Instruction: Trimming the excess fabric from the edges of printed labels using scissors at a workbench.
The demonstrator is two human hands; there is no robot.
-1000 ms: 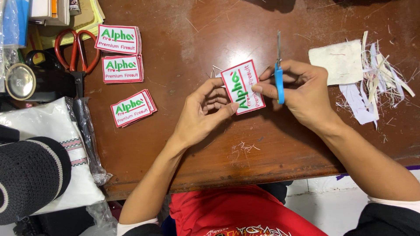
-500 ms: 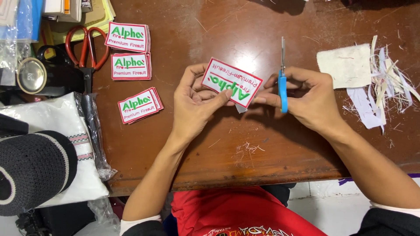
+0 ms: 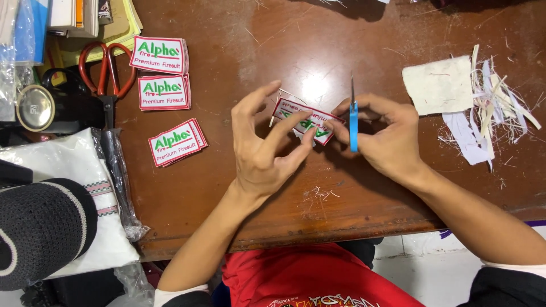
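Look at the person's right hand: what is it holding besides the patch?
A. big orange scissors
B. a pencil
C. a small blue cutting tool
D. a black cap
C: the right hand grips a small blue cutting tool, blade pointing up, beside the patch; the orange scissors lie untouched on the table.

White patch (image 3: 305, 120) with red border and green lettering; blue-handled snips (image 3: 353, 122). Brown table (image 3: 318, 40). Orange-handled scissors (image 3: 106, 68); black cap (image 3: 40, 227) with a white stripe.
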